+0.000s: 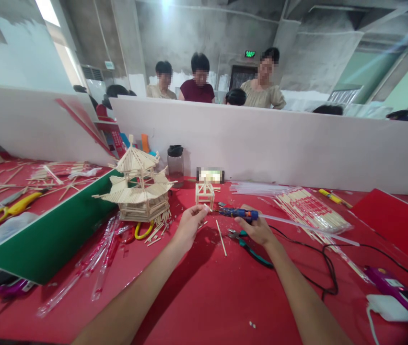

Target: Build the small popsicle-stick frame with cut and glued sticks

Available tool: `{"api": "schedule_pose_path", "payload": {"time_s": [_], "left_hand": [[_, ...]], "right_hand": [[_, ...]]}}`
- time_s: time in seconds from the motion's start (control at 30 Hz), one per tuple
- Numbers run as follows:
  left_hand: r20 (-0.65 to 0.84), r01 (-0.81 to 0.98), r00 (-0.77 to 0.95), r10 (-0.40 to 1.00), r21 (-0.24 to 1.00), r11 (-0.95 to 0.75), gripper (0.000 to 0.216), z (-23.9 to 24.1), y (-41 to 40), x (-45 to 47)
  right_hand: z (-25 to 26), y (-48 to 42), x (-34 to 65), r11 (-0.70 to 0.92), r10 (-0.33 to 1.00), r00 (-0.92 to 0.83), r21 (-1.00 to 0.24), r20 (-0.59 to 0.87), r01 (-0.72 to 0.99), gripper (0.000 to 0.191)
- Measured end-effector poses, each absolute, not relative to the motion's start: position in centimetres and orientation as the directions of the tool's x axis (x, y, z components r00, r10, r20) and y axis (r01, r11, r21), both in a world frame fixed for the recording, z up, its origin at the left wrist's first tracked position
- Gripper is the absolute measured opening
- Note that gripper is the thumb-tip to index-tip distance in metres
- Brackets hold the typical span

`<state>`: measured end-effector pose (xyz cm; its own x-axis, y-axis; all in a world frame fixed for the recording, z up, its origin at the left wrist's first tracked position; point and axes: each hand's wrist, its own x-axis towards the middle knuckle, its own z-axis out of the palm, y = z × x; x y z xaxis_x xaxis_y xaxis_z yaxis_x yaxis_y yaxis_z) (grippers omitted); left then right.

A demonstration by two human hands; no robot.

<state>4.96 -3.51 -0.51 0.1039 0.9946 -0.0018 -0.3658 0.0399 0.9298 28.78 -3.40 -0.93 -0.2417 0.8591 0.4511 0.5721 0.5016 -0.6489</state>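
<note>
Blue glue gun level, nozzle near small stick frame

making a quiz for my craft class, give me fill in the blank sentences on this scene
The right hand holds a ____ glue gun.
The left hand pinches a small ____ at the gun's tip.
The wooden pagoda stands next to a ____ board.
The pliers lie on the ____ table.
Missing: blue, stick, green, red.

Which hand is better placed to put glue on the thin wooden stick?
Right, probably: the right hand grips the blue hot-glue gun, its nozzle pointing toward the thin wooden stick pinched by the left hand.
</note>
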Motion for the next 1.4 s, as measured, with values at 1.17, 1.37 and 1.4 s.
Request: {"api": "schedule_pose_path", "payload": {"time_s": [1.17,1.37,1.4], "left_hand": [[0.146,-0.085,0.053,0.988,0.986,-0.141,0.025,0.2,-3.1,4.8],[0.15,-0.047,0.107,0.983,0.988,-0.146,0.025,0.1,-3.1,4.6],[0.148,-0.041,0.115,0.982,0.989,-0.144,0.026,0.1,-3.1,4.6]], "right_hand": [[-2.1,-0.8,35.7,0.04,0.988,0.082,-0.738,0.128,0.674,0.04],[-4.1,0.6,37.2,-0.164,0.943,0.265,-0.411,0.202,0.897,0.036],[-4.3,0.7,37.1,-0.195,0.941,0.282,-0.38,0.188,0.904,0.04]]}}
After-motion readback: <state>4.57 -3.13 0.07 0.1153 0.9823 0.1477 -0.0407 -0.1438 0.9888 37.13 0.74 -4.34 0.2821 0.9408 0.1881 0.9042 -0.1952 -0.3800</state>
